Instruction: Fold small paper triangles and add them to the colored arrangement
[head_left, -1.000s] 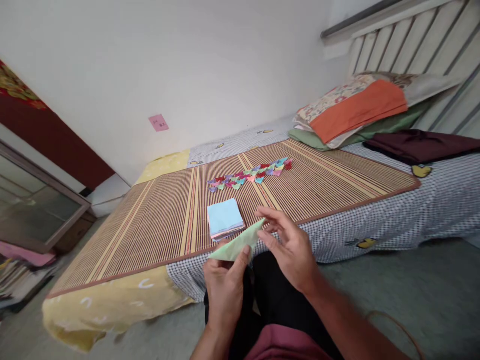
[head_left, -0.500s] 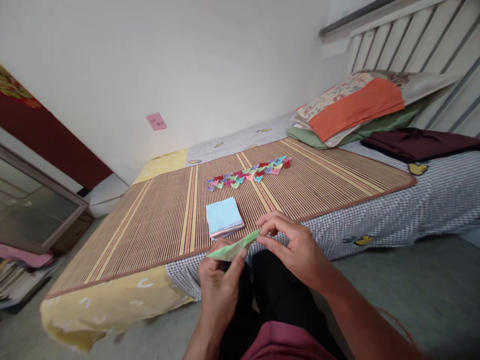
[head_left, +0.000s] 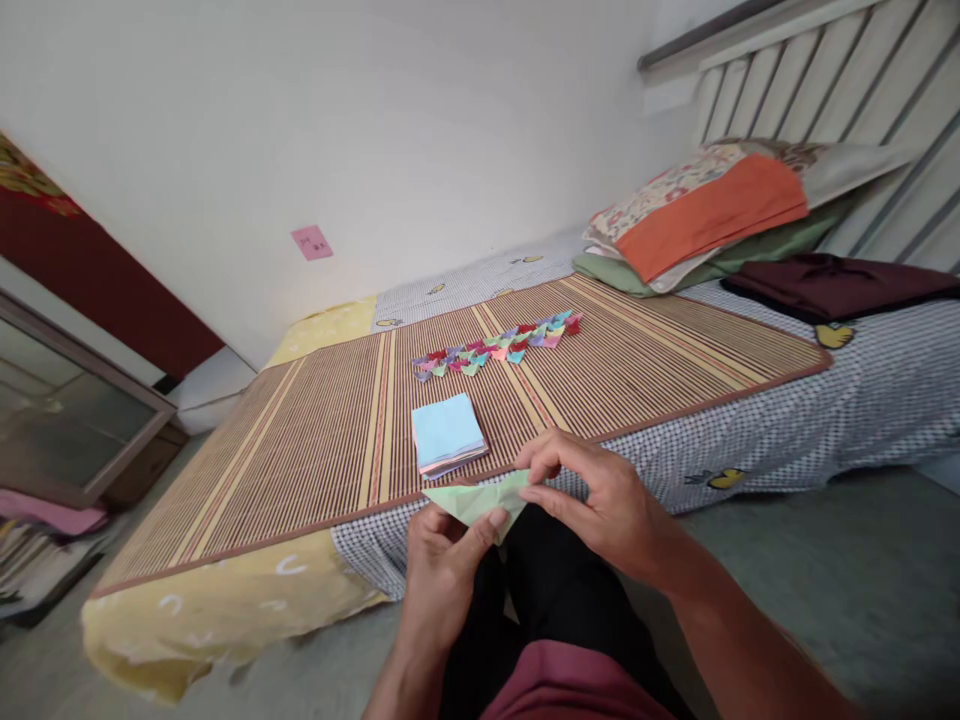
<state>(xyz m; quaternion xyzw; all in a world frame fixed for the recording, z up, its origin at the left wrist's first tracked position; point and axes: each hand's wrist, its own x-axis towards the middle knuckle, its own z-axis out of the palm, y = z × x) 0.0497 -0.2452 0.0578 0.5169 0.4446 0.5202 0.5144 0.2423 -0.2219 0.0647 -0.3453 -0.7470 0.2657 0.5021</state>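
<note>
A pale green sheet of folded paper (head_left: 480, 500), triangular with its point downward, is held up over my lap. My left hand (head_left: 450, 560) grips it from below, the thumb pressed on its face and the fingers behind. At the right corner, my right hand (head_left: 581, 490) pinches the paper between thumb and fingers. Just beyond the paper, a stack of square paper sheets (head_left: 448, 432), light blue on top, lies near the mat's front edge. Farther back, several small folded paper pieces (head_left: 487, 352) in many colours lie in two slanting rows.
A striped bamboo mat (head_left: 300, 450) covers the bed over a checked sheet (head_left: 862, 390). Pillows (head_left: 712, 215) and a dark maroon folded cloth (head_left: 832, 285) lie at the right. A pink note (head_left: 311, 242) is on the wall; a glass-fronted cabinet (head_left: 67, 400) stands left.
The green paper has tilted so that its broad triangular face shows more, with its lower point now visible. Both hands have shifted slightly with it and still hold it.
</note>
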